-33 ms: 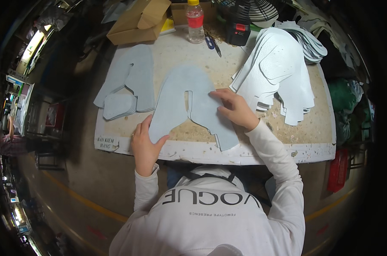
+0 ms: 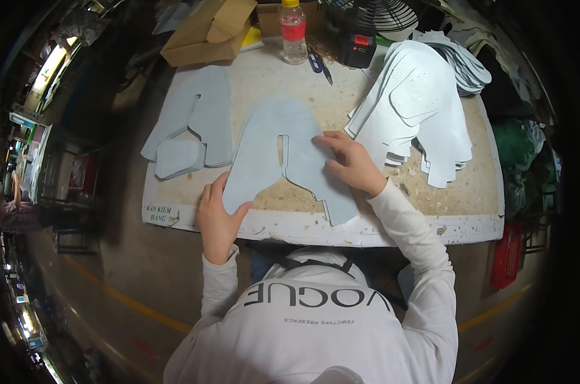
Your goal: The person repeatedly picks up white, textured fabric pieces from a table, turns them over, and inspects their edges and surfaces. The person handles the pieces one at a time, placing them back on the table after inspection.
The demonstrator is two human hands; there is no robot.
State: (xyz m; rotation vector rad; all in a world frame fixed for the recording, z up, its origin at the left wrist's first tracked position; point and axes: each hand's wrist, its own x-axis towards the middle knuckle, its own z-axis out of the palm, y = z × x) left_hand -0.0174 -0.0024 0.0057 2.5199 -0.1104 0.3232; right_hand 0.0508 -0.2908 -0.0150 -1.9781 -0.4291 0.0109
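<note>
A pale grey-blue shoe-upper piece, horseshoe-shaped with a narrow slot, lies flat on the table before me. Doubled edges along its slot and right leg suggest more than one layer. My left hand grips the end of its left leg, fingers along the outer edge and thumb at the lower edge. Across its right side, my right hand rests with fingers stretched out and thumb apart. To the left lie similar grey pieces, with a small stack of rounded cut pieces over their lower part.
White grained upper pieces are piled on the right, beside a stack of curved pieces. Along the back stand a cardboard box, a bottle, a cutter knife, a pen-like tool and a fan.
</note>
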